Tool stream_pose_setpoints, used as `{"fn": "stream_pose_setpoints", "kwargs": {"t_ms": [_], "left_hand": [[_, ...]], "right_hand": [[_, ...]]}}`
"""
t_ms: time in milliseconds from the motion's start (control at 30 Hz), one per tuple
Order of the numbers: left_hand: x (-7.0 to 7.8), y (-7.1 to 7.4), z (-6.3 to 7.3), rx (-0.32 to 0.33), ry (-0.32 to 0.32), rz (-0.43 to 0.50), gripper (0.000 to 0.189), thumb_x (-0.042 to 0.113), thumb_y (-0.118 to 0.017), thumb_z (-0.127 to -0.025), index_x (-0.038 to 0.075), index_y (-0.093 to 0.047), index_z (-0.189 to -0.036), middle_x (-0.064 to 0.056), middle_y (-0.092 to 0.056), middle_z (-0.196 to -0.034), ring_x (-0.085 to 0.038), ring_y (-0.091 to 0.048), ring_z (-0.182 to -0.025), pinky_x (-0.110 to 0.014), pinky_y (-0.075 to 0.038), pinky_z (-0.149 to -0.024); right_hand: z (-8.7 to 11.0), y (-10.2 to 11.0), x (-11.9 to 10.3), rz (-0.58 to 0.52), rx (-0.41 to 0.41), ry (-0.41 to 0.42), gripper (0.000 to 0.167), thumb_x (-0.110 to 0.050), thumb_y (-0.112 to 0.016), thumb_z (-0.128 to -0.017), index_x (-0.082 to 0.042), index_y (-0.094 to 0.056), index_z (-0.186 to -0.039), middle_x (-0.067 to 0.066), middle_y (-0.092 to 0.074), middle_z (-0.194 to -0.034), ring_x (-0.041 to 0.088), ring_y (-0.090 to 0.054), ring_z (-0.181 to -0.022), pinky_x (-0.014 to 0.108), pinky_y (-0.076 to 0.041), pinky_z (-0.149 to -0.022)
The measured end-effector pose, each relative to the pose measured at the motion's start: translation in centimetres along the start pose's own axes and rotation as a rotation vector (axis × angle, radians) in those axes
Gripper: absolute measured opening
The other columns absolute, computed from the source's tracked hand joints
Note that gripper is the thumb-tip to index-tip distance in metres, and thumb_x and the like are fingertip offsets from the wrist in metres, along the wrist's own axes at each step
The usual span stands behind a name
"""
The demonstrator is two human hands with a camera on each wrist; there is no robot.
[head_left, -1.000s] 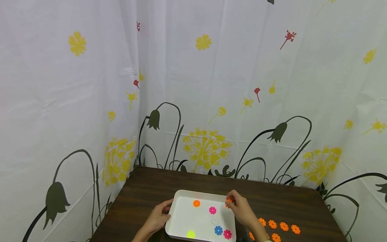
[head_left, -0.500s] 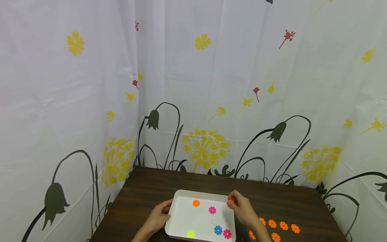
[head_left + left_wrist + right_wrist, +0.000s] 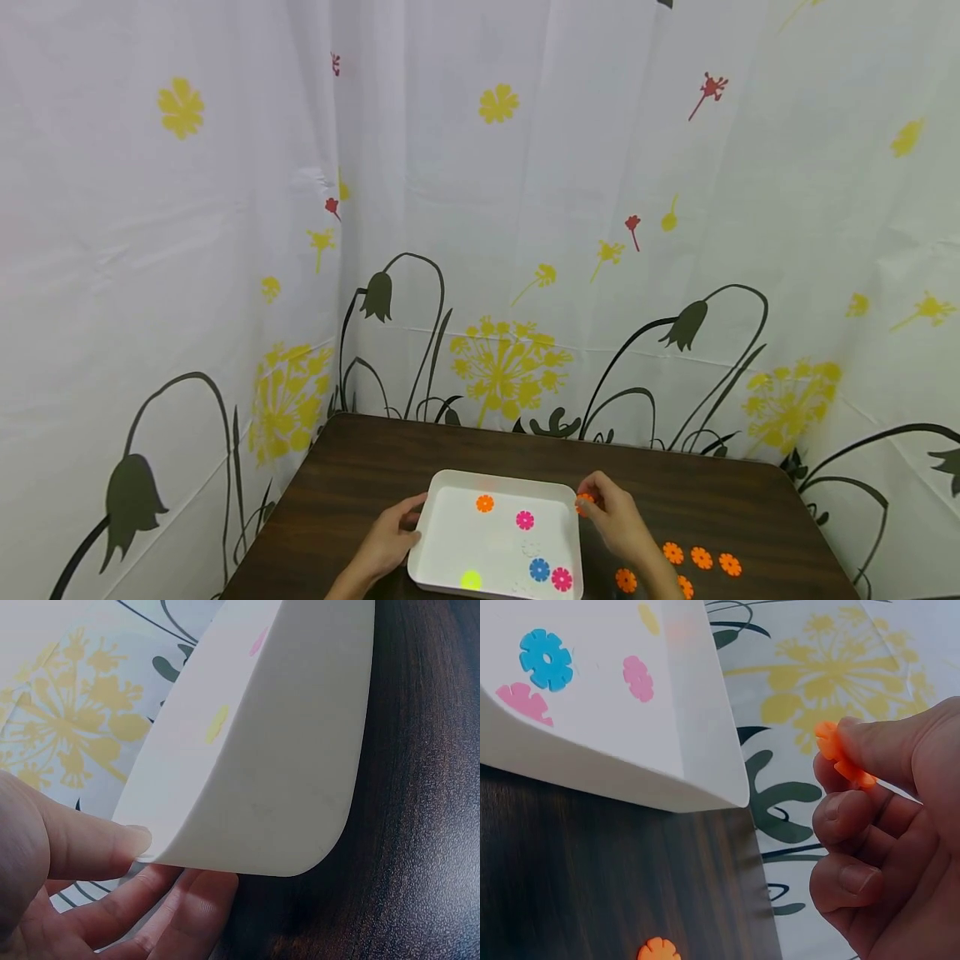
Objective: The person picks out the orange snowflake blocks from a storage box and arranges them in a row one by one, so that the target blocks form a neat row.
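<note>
My left hand (image 3: pixel 385 540) grips the white tray (image 3: pixel 495 537) at its left side, thumb on the rim and fingers against the outside, as the left wrist view shows (image 3: pixel 259 787). Between thumb and forefinger, my right hand (image 3: pixel 617 521) pinches an orange flower-shaped disc (image 3: pixel 826 740) just outside the tray's right rim. Inside the tray lie an orange disc (image 3: pixel 485 503), two pink discs, one near the middle (image 3: pixel 525 520) and one at the front right (image 3: pixel 562 579), a blue disc (image 3: pixel 539 570) and a yellow disc (image 3: pixel 471 580), plus some faint clear pieces (image 3: pixel 531 549).
Several loose orange discs (image 3: pixel 701 557) lie on the dark wooden table (image 3: pixel 450 446) to the right of the tray, partly behind my right forearm. A white curtain (image 3: pixel 450 167) with printed flowers hangs beyond the table and along its left side.
My right hand has moved to the right with the orange disc, from over the tray's back right corner to just outside its rim. My left hand stays on the tray.
</note>
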State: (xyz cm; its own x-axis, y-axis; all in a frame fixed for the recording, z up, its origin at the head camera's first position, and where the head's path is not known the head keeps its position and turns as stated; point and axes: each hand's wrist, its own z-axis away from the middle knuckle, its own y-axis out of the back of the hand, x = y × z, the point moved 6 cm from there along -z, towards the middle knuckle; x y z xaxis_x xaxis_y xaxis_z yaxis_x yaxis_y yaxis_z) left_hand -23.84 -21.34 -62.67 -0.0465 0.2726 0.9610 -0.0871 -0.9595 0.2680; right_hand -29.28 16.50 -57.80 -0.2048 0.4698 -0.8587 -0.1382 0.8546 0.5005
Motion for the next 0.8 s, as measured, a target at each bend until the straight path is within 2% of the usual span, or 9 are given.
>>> {"fn": "stream_pose_setpoints", "kwargs": {"t_ms": [133, 400, 633, 800], "left_hand": [[0.0, -0.1, -0.1, -0.003, 0.001, 0.017, 0.063, -0.016, -0.056, -0.089, -0.012, -0.045, -0.151, -0.036, -0.063, -0.118, -0.028, -0.074, -0.08, -0.044, -0.063, -0.059], [0.1, 0.1, 0.0, -0.003, 0.002, 0.005, 0.064, -0.016, -0.056, -0.089, -0.012, -0.045, -0.151, -0.035, -0.064, -0.117, -0.029, -0.074, -0.081, -0.045, -0.063, -0.058], [0.0, 0.1, 0.1, -0.01, 0.002, 0.019, 0.064, -0.016, -0.056, -0.088, -0.012, -0.044, -0.151, -0.037, -0.064, -0.117, -0.03, -0.074, -0.081, -0.046, -0.063, -0.058], [0.0, 0.1, 0.0, -0.011, -0.001, 0.024, 0.064, -0.016, -0.056, -0.089, -0.011, -0.045, -0.151, -0.038, -0.063, -0.118, -0.031, -0.074, -0.082, -0.046, -0.063, -0.059]], "right_hand": [[0.3, 0.6, 0.3, 0.006, 0.006, -0.006, 0.011, -0.003, -0.069, -0.099, -0.006, -0.063, -0.108, 0.005, -0.067, -0.092, 0.021, -0.067, -0.082, 0.026, -0.056, -0.067], [0.7, 1.2, 0.7, 0.022, 0.017, -0.023, 0.012, -0.005, -0.068, -0.1, -0.006, -0.063, -0.11, 0.003, -0.069, -0.093, 0.028, -0.069, -0.084, 0.026, -0.053, -0.068], [1.3, 1.8, 0.7, 0.048, 0.052, -0.061, 0.012, -0.002, -0.069, -0.099, -0.006, -0.064, -0.109, 0.003, -0.068, -0.093, 0.021, -0.065, -0.081, 0.026, -0.051, -0.066], [1.6, 2.7, 1.1, 0.038, 0.062, -0.075, 0.012, -0.002, -0.069, -0.099, -0.008, -0.064, -0.108, 0.003, -0.066, -0.09, 0.022, -0.064, -0.079, 0.026, -0.05, -0.065]]}}
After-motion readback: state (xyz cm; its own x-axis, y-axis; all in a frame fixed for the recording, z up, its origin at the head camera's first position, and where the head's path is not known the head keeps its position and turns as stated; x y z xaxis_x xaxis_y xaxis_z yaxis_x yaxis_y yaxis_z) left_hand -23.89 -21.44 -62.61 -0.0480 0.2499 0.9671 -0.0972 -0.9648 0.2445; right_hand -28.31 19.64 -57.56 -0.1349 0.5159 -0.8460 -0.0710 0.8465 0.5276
